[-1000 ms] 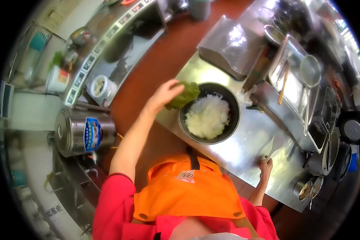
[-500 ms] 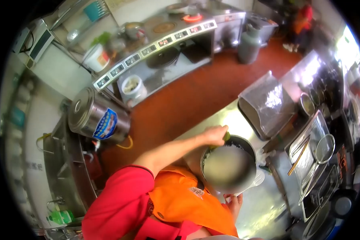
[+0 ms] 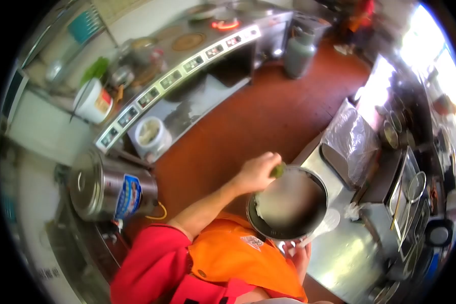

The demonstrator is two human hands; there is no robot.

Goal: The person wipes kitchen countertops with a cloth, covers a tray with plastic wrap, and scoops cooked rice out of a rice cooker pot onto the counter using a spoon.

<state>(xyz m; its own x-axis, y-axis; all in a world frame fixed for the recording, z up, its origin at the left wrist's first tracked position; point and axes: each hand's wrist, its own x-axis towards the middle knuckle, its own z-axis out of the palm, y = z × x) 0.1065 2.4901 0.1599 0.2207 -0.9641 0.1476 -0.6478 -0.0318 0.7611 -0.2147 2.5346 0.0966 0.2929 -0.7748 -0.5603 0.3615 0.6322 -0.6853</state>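
A dark pot (image 3: pixel 261 223) with white, rice-like food (image 3: pixel 283 200) in it stands tilted at the counter's near edge, its inside blurred. At its upper left rim, my left hand (image 3: pixel 260 173) is closed on a crumpled green cloth (image 3: pixel 277 171), of which only a small part shows. My right hand (image 3: pixel 300 256) is below the pot, close against its lower rim, with its fingers round the handle of a pale spatula (image 3: pixel 329 221). The spatula's flat head sticks out on the pot's right side. Whether the right fingers also grip the rim is hard to tell.
The metal counter (image 3: pixel 342 253) extends right of the pot. Behind it are a plastic-covered tray (image 3: pixel 352 142) and strainers (image 3: pixel 416 187). A steel barrel (image 3: pixel 111 187), a stove with a glowing burner (image 3: pixel 225 25) and a gas cylinder (image 3: pixel 299 55) stand beyond. Another person (image 3: pixel 358 20) is far back.
My left hand has brought the green cloth to the pot's rim. My right hand, with the spatula, has come from the counter's right side to the pot. The pot has gone from level to tilted.
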